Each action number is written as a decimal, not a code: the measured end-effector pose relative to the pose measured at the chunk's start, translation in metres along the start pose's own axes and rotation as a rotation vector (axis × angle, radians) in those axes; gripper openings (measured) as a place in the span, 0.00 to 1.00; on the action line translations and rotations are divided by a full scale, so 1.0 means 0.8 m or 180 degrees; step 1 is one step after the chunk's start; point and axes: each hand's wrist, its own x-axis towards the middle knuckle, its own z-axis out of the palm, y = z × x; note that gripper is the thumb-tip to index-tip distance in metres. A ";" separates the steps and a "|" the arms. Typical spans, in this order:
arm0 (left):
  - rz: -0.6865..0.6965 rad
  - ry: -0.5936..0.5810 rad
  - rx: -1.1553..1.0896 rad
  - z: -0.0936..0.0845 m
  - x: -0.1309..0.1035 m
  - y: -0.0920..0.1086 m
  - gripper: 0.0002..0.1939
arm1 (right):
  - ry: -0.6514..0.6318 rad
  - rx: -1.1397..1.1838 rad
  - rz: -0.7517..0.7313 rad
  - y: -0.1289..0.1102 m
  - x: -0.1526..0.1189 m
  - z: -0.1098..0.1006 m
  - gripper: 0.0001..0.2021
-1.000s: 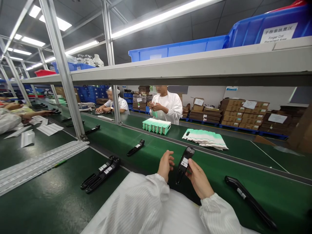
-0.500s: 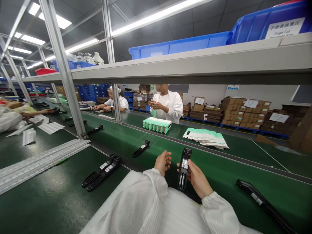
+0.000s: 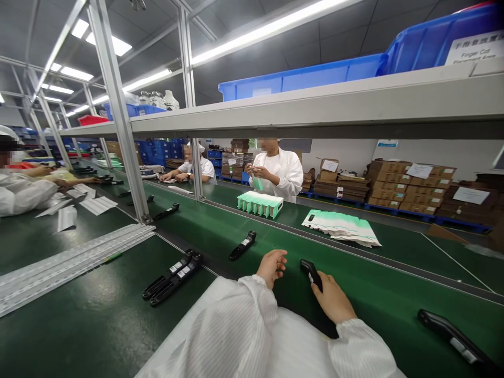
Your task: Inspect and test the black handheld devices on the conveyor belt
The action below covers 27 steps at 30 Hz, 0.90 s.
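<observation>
My right hand grips a black handheld device with an angled head and holds it low over the green belt. Its lower part is hidden behind my fingers. Left of it, my left hand holds nothing, its fingers loosely bent and apart. A similar device lies on the belt beyond my left hand. Another one lies at the right, white label showing. Two more devices rest side by side on the table to my left.
A metal post and a shelf with blue bins stand ahead. Across the belt are a green-white divider, flattened cartons and a co-worker. White strips lie left.
My right hand has lowered the device towards the belt and turned it, so its battery slots no longer show. My left hand stays bent and empty. The view has swung slightly.
</observation>
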 end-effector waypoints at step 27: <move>-0.0535 -0.0935 -0.0965 -0.025 0.001 0.034 0.17 | 0.0051 0.2123 0.0008 -0.051 -0.010 -0.017 0.19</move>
